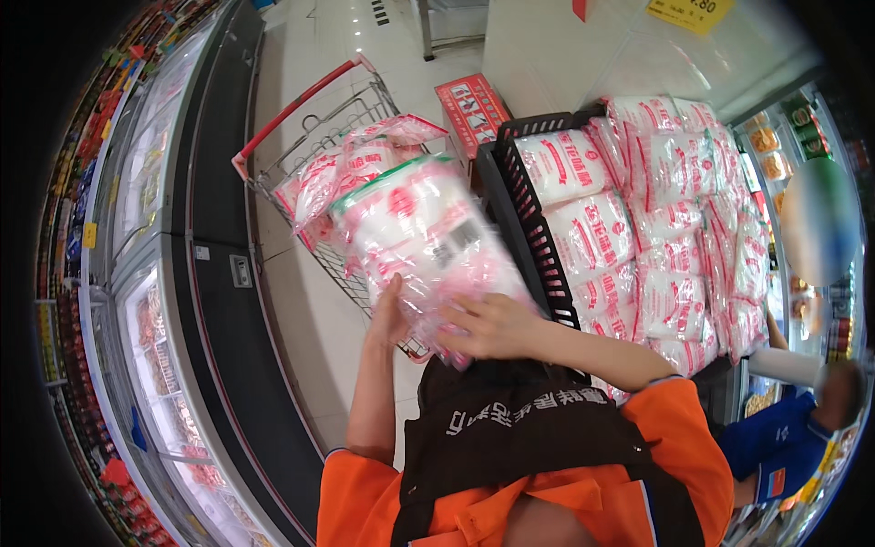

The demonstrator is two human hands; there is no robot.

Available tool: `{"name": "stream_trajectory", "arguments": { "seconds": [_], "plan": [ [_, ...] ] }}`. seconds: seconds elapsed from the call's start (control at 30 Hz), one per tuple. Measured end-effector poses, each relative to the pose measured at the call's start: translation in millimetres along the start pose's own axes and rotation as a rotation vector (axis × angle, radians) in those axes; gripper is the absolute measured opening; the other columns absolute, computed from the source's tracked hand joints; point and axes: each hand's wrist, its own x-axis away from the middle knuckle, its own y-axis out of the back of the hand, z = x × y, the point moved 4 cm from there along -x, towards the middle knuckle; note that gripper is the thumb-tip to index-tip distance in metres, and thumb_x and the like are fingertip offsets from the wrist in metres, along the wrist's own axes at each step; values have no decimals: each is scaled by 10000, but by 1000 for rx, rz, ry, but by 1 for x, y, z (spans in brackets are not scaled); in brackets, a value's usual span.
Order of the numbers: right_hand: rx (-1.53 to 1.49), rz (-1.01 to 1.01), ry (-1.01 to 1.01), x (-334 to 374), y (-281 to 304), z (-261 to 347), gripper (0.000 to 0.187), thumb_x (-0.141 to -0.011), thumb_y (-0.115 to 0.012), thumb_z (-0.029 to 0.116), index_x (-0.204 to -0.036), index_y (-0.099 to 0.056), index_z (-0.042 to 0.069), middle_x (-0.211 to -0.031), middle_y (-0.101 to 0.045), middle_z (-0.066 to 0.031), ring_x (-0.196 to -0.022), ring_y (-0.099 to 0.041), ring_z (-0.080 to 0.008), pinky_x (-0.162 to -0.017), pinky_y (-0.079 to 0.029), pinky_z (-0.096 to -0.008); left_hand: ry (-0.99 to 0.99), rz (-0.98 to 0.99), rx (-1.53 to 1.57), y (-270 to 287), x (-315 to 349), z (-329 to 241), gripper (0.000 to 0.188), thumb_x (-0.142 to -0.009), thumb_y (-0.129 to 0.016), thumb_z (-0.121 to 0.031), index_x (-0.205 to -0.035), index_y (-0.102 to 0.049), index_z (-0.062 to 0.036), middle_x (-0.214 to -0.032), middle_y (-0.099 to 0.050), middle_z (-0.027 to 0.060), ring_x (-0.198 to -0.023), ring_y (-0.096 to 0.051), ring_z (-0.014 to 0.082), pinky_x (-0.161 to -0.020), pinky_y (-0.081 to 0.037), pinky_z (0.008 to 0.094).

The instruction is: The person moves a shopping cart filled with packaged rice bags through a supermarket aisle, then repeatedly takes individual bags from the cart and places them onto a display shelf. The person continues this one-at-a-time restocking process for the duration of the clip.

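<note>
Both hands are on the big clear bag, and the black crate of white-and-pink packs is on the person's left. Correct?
No: the head view shows the black crate of white-and-pink packs on the person's right. Left hand and right hand are on the clear bag.

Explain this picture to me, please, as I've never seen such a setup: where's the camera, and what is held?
There is no machine here: a person works with two bare hands. The one picture comes from a wide fisheye camera worn on the head and looking down, so straight edges bend near the rim. Each grip is simply a hand. The left grip is at the lower left side of a large clear bag with white and pink contents; the right grip lies across its lower end. Beyond it, a shopping cart holds pink-and-white bags. To the right, a black crate is piled with white-and-red packs.
</note>
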Motion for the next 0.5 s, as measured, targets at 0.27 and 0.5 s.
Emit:
{"name": "stream_trajectory", "arguments": {
  "seconds": [0.27,0.5],
  "plan": [
    [-593,194,-521,75,-148,-31,593,-748,-633,124,-1299,-416,138,-1276,-454,-118,-1127,-483,-290,-920,-415,-399,-82,-569,-789,175,-52,87,911,-683,-747,-423,-1309,-322,84,-1254,-474,185,-1115,-479,276,-968,-358,381],
    [173,-920,-1584,297,-21,-91,581,-764,-654,185,-1275,-415,45,-1281,-436,-186,-1179,-418,-325,-1000,-323,-402,138,-872,-992,184,-61,124,999,-595,-804,-461,-1185,-338,196,-1100,-536,290,-930,-579,330,-796,-496,396]
  ]
}}
